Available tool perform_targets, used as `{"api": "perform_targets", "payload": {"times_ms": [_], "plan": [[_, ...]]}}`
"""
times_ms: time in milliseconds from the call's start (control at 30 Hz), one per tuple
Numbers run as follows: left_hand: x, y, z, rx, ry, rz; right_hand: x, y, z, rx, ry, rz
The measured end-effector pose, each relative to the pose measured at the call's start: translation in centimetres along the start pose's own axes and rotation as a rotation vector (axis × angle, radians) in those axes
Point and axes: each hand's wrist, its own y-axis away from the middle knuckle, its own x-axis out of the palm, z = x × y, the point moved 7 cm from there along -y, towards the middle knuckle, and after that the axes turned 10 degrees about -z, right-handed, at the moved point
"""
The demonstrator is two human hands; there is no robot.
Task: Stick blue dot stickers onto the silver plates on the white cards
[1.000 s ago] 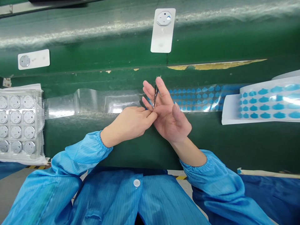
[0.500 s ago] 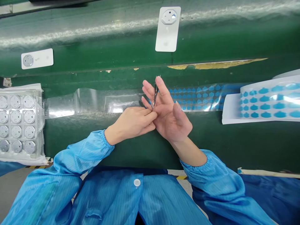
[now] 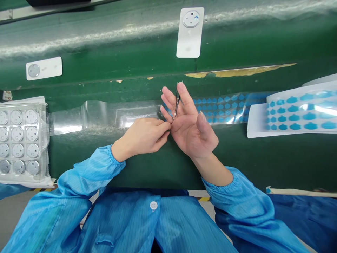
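Observation:
My right hand [image 3: 193,128] is held palm up over the green bench, fingers stretched out, with thin metal tweezers [image 3: 177,102] wedged between two of its fingers. My left hand [image 3: 143,137] has its fingertips pinched together against the lower end of the tweezers at my right palm; what it pinches is too small to make out. Under both hands lies a clear film strip [image 3: 105,114] that carries rows of small blue stickers [image 3: 223,107] to the right.
A clear tray [image 3: 22,138] of round silver parts sits at the left edge. A white sheet [image 3: 295,112] of larger blue stickers lies at the right. Two white cards with round parts, card [image 3: 190,33] and card [image 3: 44,68], rest on the green conveyor belt behind.
Both hands stay together at the same spot. My left fingertips have shifted slightly at the base of the tweezers. The cards on the belt have drifted a little to the right.

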Motion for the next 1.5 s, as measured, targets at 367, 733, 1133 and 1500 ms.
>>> {"api": "perform_targets", "payload": {"times_ms": [367,733,1133,1500], "plan": [[0.4,-0.2,-1.1,0.093,-0.150,0.037,0.1,-0.2,-0.1,-0.113,0.061,0.086],[0.8,0.3,-1.0,0.026,-0.049,-0.169,0.5,-0.1,-0.5,-0.121,0.053,0.117],[0.1,0.0,-0.3,-0.090,0.070,-0.129,-0.5,-0.5,0.4,-0.193,0.091,0.094],[0.8,-0.1,-1.0,0.022,-0.115,0.046,0.1,-0.2,0.0,-0.140,0.115,0.073]]}}
